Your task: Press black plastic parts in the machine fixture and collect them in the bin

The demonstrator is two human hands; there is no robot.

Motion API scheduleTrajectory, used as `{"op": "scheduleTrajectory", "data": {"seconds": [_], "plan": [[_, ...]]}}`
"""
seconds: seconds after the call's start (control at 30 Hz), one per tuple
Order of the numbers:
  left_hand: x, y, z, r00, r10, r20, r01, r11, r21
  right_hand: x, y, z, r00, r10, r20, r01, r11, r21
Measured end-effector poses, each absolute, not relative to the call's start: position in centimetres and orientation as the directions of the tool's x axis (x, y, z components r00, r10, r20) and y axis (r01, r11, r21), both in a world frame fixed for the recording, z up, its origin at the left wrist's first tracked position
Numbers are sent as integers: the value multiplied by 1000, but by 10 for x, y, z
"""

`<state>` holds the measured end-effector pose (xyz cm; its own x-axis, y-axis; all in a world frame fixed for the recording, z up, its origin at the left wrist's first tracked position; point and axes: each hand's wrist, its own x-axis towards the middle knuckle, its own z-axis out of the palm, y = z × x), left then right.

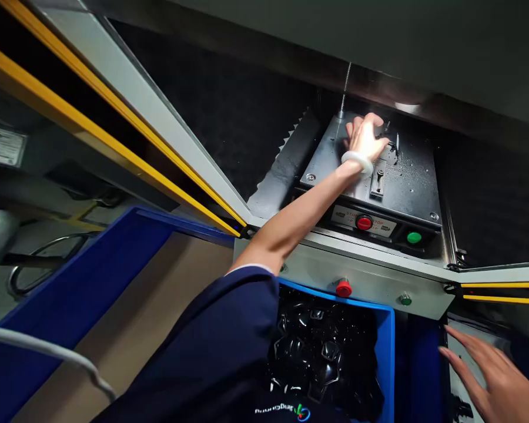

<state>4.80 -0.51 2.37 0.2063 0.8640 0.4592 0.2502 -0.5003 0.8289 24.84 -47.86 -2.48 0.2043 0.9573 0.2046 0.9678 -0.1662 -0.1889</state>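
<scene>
My left hand, with a white bracelet at the wrist, reaches into a machine and rests on a dark metal plate. Its fingers are curled down near a small fixture on the plate; what they grip is hidden. My right hand is at the lower right, fingers spread flat, beside a blue bin. It holds nothing. The bin is filled with glossy black plastic parts.
Below the plate sit a red button and a green button; the white front panel has another red knob and a small green one. A yellow-edged guard frame slants on the left. A large blue bin stands at left.
</scene>
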Motion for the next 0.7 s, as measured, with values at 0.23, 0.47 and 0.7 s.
{"op": "scheduleTrajectory", "data": {"seconds": [0.23, 0.47, 0.7], "plan": [[-98, -196, -39, 106, 877, 469, 281, -479, 832, 233, -416, -94, 180, 979, 96, 945, -145, -294], [-74, -139, -23, 243, 798, 552, 283, -603, 746, 254, -402, -110, 213, 977, 13, 852, -180, -492], [46, -17, 20, 453, 752, 479, 412, -653, 635, 248, -403, -110, 232, 972, 21, 854, -194, -483]]}}
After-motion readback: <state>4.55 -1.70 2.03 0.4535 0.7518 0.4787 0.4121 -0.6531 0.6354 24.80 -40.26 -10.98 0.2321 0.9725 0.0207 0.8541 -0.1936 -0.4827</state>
